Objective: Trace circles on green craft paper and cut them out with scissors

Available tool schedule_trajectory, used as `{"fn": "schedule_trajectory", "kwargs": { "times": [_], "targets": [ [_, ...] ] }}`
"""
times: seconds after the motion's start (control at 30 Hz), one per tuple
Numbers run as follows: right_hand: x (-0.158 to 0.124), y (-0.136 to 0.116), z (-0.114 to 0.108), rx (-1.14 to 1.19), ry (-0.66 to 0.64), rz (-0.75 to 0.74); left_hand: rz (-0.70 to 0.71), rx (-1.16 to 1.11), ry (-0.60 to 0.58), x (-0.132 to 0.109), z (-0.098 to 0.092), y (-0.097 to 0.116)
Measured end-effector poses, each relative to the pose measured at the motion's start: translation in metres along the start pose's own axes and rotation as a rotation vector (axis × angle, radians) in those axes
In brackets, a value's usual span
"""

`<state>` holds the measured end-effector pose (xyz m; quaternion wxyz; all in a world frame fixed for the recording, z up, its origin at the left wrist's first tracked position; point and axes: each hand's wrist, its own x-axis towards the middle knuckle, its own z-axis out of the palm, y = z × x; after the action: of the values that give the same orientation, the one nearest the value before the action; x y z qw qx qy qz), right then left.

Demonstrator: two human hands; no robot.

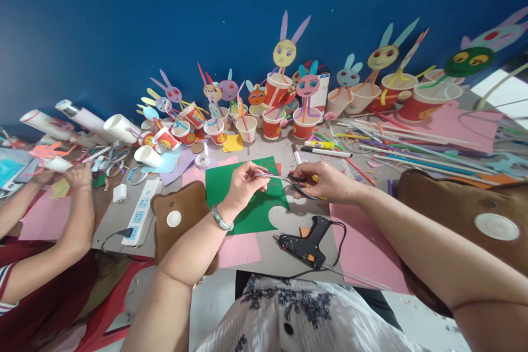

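My right hand (324,181) is closed round the dark handles of a pair of scissors (303,190), whose blades point left. Between the fingertips of my left hand (249,181) is a small purple paper piece (260,170), and the scissor blades meet it there. Its exact outline is too small to make out. Both hands are above a green paper sheet (231,198) with drawn outlines and a rounded cutout at its lower right. A black hot glue gun (311,242) lies on the table below my right hand.
Red and white paper cups (304,124) with paper rabbit figures line the back wall. Pipe cleaners (412,151) and markers (328,152) lie at right. Brown cushions (181,209) flank me. A power strip (142,212) is at left, beyond it a co-worker's hands (78,176).
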<state>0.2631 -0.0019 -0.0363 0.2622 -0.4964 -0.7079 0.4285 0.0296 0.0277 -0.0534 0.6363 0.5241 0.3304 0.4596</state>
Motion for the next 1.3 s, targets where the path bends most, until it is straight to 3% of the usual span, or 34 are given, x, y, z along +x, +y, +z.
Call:
{"fn": "schedule_trajectory", "kwargs": {
  "times": [1.3],
  "targets": [
    [0.0023,0.0085,0.0046,0.022,0.054,-0.027,0.029,0.001,-0.019,-0.0013,0.0,-0.0017]
  ]
}}
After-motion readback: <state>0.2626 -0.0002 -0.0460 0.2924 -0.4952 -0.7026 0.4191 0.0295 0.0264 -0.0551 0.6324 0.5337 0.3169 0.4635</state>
